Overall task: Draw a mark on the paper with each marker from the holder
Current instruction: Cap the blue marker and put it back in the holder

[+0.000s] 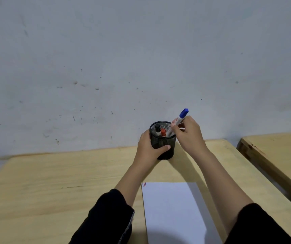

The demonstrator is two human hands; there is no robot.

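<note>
The left hand (147, 148) wraps around the black mesh holder (162, 140), its grip clamped on the wall with the thumb across the front. The holder stands on the wooden table (53, 182) close to the wall (106, 59). The right hand (188, 132) has its grip pinched shut on the blue marker (179, 120), just beside the holder's right rim. The marker tilts, its blue cap up and away from the grip, its lower end inside the holder. Printing on its white barrel is too small to read. Left of that grip, a black marker (157, 129) and a red marker (163, 132) stand in the holder. Nearer the person, well below both grips, the white paper (173, 212) carries short blue, red and dark strokes (144, 184) at its far left corner
</note>
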